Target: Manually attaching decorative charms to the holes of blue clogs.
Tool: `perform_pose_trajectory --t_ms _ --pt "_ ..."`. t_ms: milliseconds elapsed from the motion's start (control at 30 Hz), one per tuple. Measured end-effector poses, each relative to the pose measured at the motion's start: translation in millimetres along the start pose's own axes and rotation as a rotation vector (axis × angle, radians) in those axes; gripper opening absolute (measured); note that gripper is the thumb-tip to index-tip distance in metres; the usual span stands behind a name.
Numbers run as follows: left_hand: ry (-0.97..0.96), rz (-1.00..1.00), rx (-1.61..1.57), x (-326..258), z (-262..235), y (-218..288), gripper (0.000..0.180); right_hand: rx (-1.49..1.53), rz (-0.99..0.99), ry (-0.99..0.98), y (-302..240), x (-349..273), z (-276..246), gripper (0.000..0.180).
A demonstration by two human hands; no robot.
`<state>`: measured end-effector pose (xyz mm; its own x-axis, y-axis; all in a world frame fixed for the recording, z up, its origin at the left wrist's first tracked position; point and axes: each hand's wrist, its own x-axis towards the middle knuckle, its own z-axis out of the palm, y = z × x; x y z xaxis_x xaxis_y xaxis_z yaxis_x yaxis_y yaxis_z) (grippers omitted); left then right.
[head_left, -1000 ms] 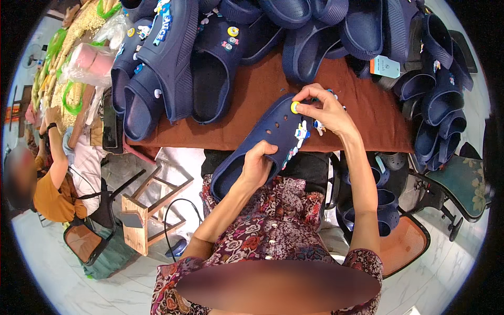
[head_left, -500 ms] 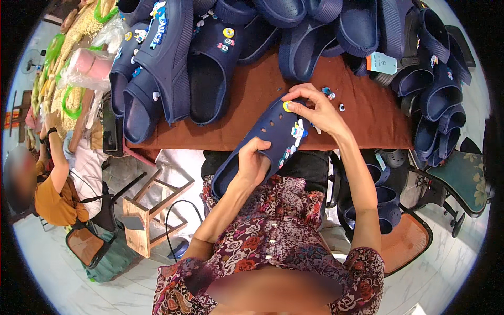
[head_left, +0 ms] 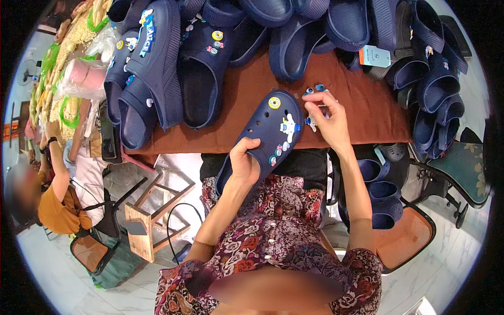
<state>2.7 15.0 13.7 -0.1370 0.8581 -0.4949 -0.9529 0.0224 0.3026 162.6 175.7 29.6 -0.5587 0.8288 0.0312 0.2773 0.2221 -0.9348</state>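
Item: navy clog [head_left: 268, 134], centre of frame, toe toward the top, lying tilted over the near edge of the brown surface [head_left: 362, 113]. Upper carries a round yellow charm [head_left: 274, 103], a white figure charm [head_left: 287, 127] and smaller charms lower down near the strap.

Left hand [head_left: 244, 165]: clamped on the heel end of the clog, thumb on top, fingers wrapped beneath.

Right hand [head_left: 328, 121]: just right of the clog's toe, fingertips pinched together over the loose charms [head_left: 314, 90] on the surface; whether a charm is gripped between them cannot be told. The two hands are apart, one at each end of the clog.

Surroundings: pile of navy clogs [head_left: 173, 68] across the upper left and top of frame, some fitted with coloured charms; further stack of navy clogs [head_left: 433, 79] at upper right, with a pale blue tag [head_left: 375, 55] beside it. More clogs below the surface edge at right, over an orange seat [head_left: 404, 239]. Wooden stool [head_left: 152, 220] at lower left. Another person in an orange top [head_left: 58, 210] at far left. Clear bags with pink and green contents [head_left: 79, 79] at upper left.
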Motion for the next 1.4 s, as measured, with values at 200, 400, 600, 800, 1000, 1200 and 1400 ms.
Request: perform_pose_trajectory --t_ms 200,400,600,800,1000,1200,1400 --pt "-0.023 -0.023 -0.057 1.0 5.3 0.6 0.054 -0.152 -0.103 -0.107 -14.1 -20.7 0.8 0.029" --pt "0.003 -0.013 -0.04 0.9 5.0 0.2 0.056 -0.258 -0.1 -0.181 -19.6 -24.6 2.8 0.038" --pt "-0.008 -0.016 -0.044 1.4 4.1 -1.0 0.057 -0.192 -0.148 -0.026 -9.9 -32.7 19.3 0.04" --pt "-0.043 -0.011 -0.031 0.3 6.6 -2.0 0.058 -0.273 -0.234 -0.023 -6.7 -32.4 19.7 0.037" --pt "-0.016 0.011 -0.014 1.9 4.2 -3.4 0.058 -0.266 -0.221 -0.101 -11.1 -30.2 16.8 0.035" --pt "-0.018 0.009 -0.022 1.3 6.6 -1.1 0.057 -0.296 -0.238 -0.169 -13.5 -25.7 12.0 0.033" --pt "0.046 0.021 -0.013 1.0 5.8 0.1 0.055 -0.102 -0.16 -0.004 0.0 -26.3 2.4 0.025"
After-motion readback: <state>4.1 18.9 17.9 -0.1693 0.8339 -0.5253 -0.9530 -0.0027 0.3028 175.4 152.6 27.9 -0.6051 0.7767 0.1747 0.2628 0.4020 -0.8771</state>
